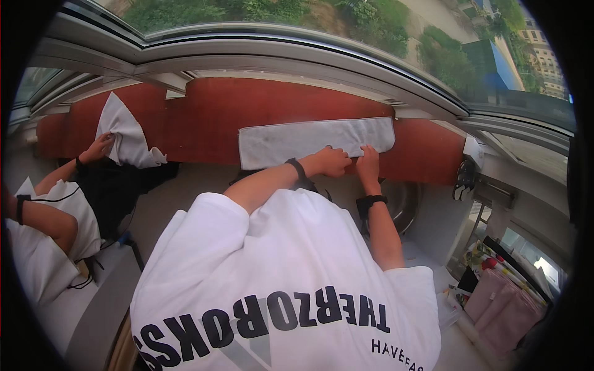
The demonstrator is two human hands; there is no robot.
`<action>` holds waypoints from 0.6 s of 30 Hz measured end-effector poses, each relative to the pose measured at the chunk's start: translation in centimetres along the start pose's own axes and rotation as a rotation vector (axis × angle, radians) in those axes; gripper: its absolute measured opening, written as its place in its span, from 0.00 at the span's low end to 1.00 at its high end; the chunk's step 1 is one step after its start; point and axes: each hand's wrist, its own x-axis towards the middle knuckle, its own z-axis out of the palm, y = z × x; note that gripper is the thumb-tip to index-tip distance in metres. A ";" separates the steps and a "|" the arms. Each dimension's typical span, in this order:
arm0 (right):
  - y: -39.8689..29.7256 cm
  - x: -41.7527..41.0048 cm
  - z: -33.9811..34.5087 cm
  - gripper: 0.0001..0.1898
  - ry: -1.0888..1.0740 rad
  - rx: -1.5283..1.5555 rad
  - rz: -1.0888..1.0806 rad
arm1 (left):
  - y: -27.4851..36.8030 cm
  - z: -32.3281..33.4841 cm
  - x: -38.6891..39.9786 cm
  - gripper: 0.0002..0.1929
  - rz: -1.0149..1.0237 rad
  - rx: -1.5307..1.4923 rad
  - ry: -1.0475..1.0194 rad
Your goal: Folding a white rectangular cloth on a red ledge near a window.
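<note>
A grey-white cloth [297, 139], folded into a long strip, lies on the red counter board [209, 106] in front of me. My left hand [333, 161] is at the cloth's near edge, right of its middle, with the fingers bent; whether it grips the fabric cannot be told. Close beside it, my right hand [368, 157] has its fingertips on the same edge, where the fabric puckers near the right end. The two hands are a little apart. Black bands are on both my wrists.
At the left another person's hand [104, 143] holds up a whitish cloth [121, 132] over the board. Window frames [297, 65] run along the far side. A black-and-white object [465, 176] stands at the board's right end. Folded pink fabric [503, 306] lies lower right.
</note>
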 end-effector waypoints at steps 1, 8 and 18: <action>1.4 0.1 -0.3 0.17 -0.002 -0.023 -0.022 | -0.3 0.4 -0.2 0.13 -0.008 0.020 -0.022; 1.3 0.6 4.7 0.18 0.017 -0.051 0.019 | -9.0 0.5 -11.8 0.14 -0.545 0.147 0.086; -28.8 3.4 7.6 0.13 -0.579 0.515 -0.590 | -21.6 -13.2 -44.3 0.17 -1.617 0.389 0.500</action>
